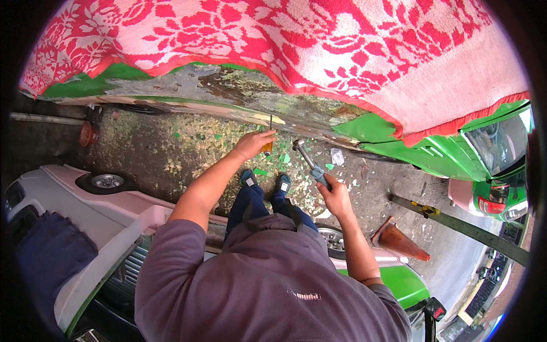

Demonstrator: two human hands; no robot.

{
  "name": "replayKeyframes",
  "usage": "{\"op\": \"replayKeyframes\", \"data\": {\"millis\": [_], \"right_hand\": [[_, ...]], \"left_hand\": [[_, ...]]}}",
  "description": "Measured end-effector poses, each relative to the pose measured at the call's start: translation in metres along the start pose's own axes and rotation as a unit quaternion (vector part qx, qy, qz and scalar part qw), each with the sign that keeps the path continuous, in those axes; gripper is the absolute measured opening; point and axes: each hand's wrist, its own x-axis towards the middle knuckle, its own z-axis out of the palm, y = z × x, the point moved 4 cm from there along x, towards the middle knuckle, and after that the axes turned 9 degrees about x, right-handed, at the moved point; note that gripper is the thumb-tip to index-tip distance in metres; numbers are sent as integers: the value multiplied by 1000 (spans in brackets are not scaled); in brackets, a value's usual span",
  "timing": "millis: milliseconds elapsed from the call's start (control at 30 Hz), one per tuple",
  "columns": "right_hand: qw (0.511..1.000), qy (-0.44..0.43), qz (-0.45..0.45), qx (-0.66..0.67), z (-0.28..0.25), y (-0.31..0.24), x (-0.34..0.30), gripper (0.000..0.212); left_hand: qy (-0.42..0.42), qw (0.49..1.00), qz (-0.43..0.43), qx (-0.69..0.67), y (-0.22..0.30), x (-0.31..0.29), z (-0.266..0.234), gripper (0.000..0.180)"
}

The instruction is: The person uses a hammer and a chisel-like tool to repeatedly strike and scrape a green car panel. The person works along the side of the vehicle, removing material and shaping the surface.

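Note:
My left hand [257, 143] is closed around the amber handle of a thin-shafted tool, probably a screwdriver [268, 148]. Its dark shaft points away from me, toward the lower edge of a green car body panel [239, 85]. Whether the tip touches the panel I cannot tell. In my right hand [336, 198] is a hammer [307, 157], gripped by its grey-blue handle, with its metal head close to the panel's lower edge. Much of the panel has lost its paint, showing grey and brown patches. A red and white floral towel [273, 40] drapes over the car above it.
Pale and green paint flakes [188, 148] litter the ground around my feet. Behind me stands a pink, white and green car [125, 208]. An orange traffic cone [399, 239] lies at the right beside a long metal bar [461, 225]. A reddish bucket [87, 134] sits far left.

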Motion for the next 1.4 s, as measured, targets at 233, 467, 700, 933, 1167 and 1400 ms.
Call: {"op": "replayKeyframes", "data": {"millis": [233, 467, 700, 933, 1167, 1400], "right_hand": [[1000, -11, -20, -3, 7, 6, 11, 48], [998, -8, -62, -11, 20, 14, 8, 44], [937, 10, -341, -77, 47, 17, 11, 43], [925, 17, -371, -79, 59, 6, 25, 39], [967, 51, -238, -78, 50, 19, 31, 33], [974, 55, -217, -46, 42, 26, 23, 38]], "left_hand": [[36, 997, 26, 61, 1, 9, 1, 18], [42, 997, 54, 20, -4, 12, 5, 17], [23, 998, 44, -50, 2, 23, -20, 17], [22, 993, 11, -113, 4, 43, -15, 13], [41, 995, -30, -90, -16, 33, -7, 17], [-16, 997, 72, -7, 11, 21, -19, 27]]}}
